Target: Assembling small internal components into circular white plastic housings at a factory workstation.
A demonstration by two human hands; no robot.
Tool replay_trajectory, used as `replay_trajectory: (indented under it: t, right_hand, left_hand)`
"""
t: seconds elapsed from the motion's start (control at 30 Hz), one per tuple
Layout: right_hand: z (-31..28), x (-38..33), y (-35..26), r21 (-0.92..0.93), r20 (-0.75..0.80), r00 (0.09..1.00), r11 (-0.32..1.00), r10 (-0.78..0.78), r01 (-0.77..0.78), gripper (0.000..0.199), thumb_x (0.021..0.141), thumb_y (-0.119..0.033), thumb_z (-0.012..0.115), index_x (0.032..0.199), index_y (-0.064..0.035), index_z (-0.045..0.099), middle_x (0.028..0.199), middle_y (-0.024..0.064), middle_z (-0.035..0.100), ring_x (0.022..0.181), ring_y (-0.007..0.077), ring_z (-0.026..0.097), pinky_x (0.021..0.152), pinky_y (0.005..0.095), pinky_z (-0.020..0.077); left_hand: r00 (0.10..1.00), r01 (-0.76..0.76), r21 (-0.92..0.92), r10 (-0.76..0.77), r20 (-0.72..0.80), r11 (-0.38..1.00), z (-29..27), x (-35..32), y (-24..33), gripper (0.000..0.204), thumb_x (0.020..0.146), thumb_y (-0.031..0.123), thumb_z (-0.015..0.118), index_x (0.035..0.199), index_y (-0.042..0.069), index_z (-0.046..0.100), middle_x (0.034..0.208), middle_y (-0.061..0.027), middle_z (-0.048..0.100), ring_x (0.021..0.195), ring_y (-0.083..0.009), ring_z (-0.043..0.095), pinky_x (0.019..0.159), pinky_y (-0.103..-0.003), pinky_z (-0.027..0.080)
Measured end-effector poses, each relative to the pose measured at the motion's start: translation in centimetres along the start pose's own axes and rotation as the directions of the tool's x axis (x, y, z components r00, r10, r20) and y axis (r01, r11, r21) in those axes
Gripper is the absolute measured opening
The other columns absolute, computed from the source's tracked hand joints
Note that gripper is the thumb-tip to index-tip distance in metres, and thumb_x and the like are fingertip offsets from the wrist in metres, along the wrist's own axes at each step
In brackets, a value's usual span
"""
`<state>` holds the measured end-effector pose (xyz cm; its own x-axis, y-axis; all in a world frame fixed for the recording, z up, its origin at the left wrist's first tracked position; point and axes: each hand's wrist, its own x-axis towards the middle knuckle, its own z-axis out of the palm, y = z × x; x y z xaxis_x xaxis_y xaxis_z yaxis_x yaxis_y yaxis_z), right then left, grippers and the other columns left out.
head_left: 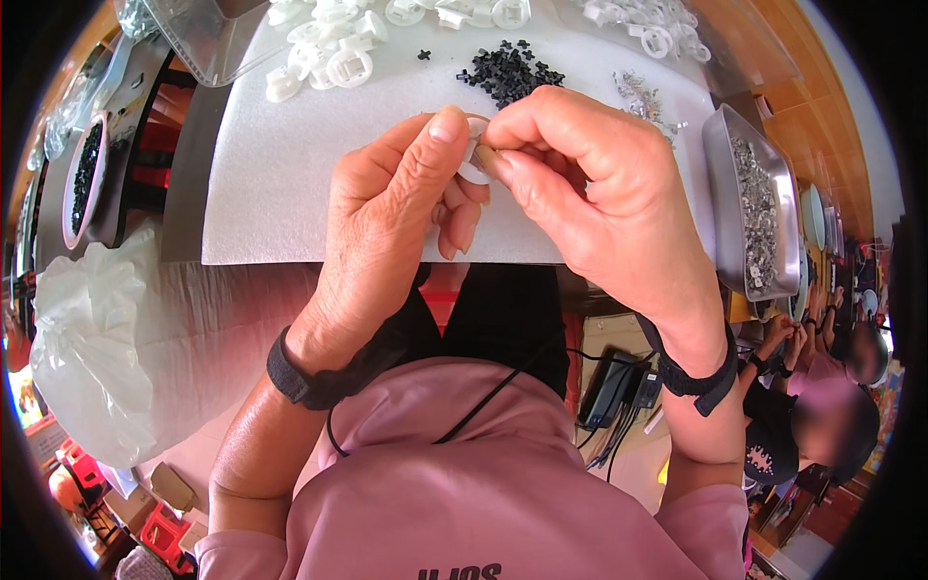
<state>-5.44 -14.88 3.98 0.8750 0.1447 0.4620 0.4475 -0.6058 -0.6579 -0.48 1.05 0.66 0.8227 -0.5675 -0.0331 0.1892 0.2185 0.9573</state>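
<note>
A small round white plastic part [473, 174] is held up over the near half of the white foam sheet [261, 184]. My left hand [396, 184] grips it, thumb on top and fingers curled behind and below. From the right, my right hand [599, 184] meets the part with thumb and index fingertip pinched together at its edge. Whatever sits between those fingertips is too small and covered to name. Just beyond the hands lies a heap of black cross-shaped pieces [507, 72], with one stray black piece [424, 55] left of it.
Loose white plastic parts [329, 48] lie at the back left, more white parts [652, 24] at the back right. Tiny metal pieces [638, 97] are scattered beside a metal tray [713, 184]. A clear bin [198, 43], a plastic bag [106, 358] and a co-worker [822, 425] flank the table.
</note>
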Motion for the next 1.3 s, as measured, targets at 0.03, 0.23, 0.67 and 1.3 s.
replay_trajectory:
  t: [0.03, 0.23, 0.67, 1.3]
  right_hand:
    - [0.1, -0.2, -0.2, 0.036, -0.008, 0.997, 0.996, 0.077, -0.077, 0.007, 0.084, 0.007, 0.060, 0.089, 0.0016, 0.059, 0.071, 0.0039, 0.055, 0.061, 0.0087, 0.050, 0.054, 0.0229, 0.0404]
    - [0.2, -0.6, -0.1, -0.006, 0.006, 0.996, 0.997, 0.083, -0.083, 0.009, 0.084, 0.007, 0.059, 0.091, 0.0013, 0.057, 0.074, 0.0058, 0.056, 0.065, 0.0107, 0.054, 0.057, 0.0227, 0.0435]
    - [0.8, -0.6, 0.1, -0.162, -0.063, 0.993, 0.983, -0.101, 0.089, 0.014, 0.082, 0.011, 0.060, 0.092, 0.0019, 0.057, 0.075, 0.0095, 0.055, 0.061, 0.0183, 0.055, 0.054, 0.0270, 0.0436]
    - [0.5, -1.0, -0.7, 0.020, 0.000, 0.999, 0.999, 0.037, -0.037, 0.014, 0.084, 0.010, 0.058, 0.096, 0.0039, 0.059, 0.075, 0.0068, 0.056, 0.059, 0.0118, 0.053, 0.055, 0.0246, 0.0431]
  left_hand:
    - [1.000, 0.001, -0.004, -0.001, 0.002, 1.000, 0.0, 0.0, -0.1, 0.045, 0.099, 0.041, 0.049, 0.093, -0.001, 0.063, 0.063, -0.0017, 0.054, 0.050, -0.0052, 0.047, 0.046, -0.020, 0.036]
    - [1.000, 0.007, 0.000, -0.007, 0.003, 1.000, 0.1, 0.0, 0.0, 0.046, 0.099, 0.042, 0.048, 0.094, -0.001, 0.064, 0.062, -0.0016, 0.054, 0.050, -0.0051, 0.047, 0.046, -0.020, 0.036]
    - [1.000, -0.009, -0.019, 0.009, 0.020, 1.000, -0.3, -0.1, -0.1, 0.046, 0.099, 0.042, 0.049, 0.096, -0.001, 0.064, 0.067, -0.0029, 0.056, 0.052, -0.0058, 0.048, 0.047, -0.021, 0.037]
    - [1.000, 0.003, -0.014, -0.003, 0.014, 1.000, -0.2, 0.1, -0.1, 0.046, 0.098, 0.043, 0.049, 0.096, -0.001, 0.065, 0.065, -0.0018, 0.057, 0.052, -0.0052, 0.050, 0.048, -0.020, 0.038]
